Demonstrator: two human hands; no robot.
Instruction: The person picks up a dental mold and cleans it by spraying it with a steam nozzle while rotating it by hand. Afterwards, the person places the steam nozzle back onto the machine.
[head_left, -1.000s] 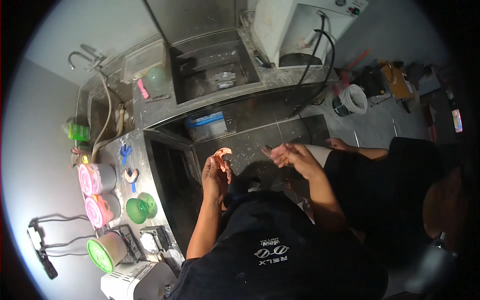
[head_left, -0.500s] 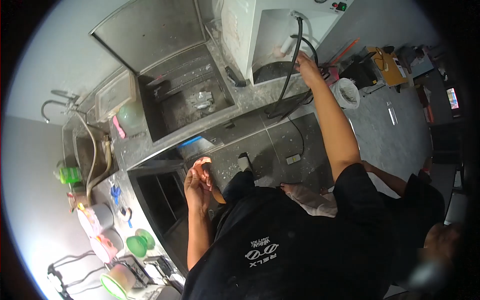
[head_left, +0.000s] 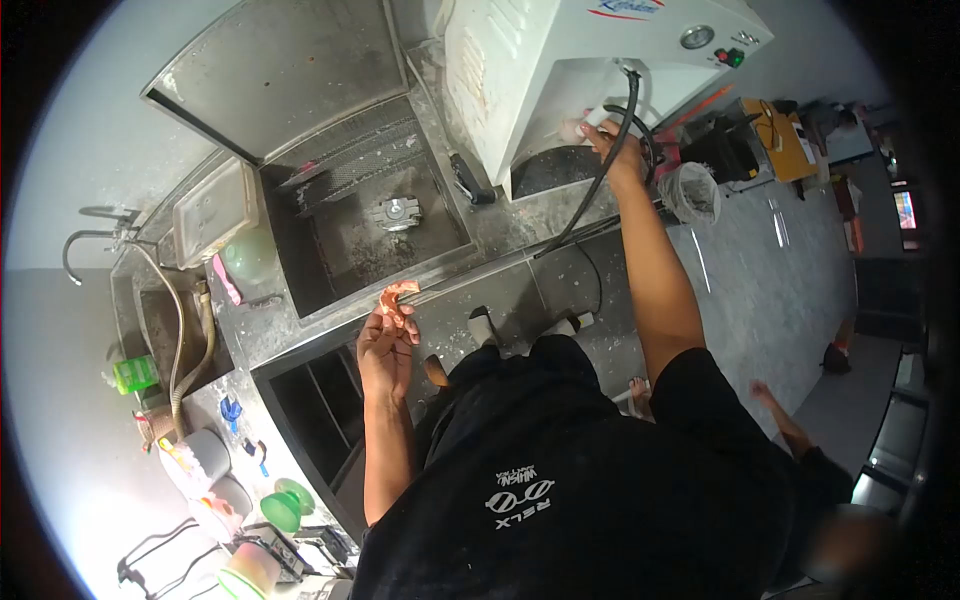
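My left hand (head_left: pixel 383 352) pinches a pink, horseshoe-shaped piece like a denture base (head_left: pixel 397 296) between thumb and fingers, above the front edge of the counter. Reaching into the open bay of a white machine (head_left: pixel 505 100), my right hand (head_left: pixel 622 158) has its fingers round a white handpiece (head_left: pixel 598 116). A black hose (head_left: pixel 603 160) loops down past this hand from a fitting inside the bay. The palm hides part of the handpiece.
A recessed basin (head_left: pixel 350 235) under a raised lid holds a metal flask-like part (head_left: pixel 397 212). At left are a sink tap (head_left: pixel 95 237), a green tub (head_left: pixel 287 508) and several containers. A white bin (head_left: pixel 690 190) stands beyond the machine. Another person's arm (head_left: pixel 785 420) shows at right.
My right hand has closed round the white handpiece inside the bay. My left hand has moved slightly up and left with the pink piece. The other person's arm has moved away from me.
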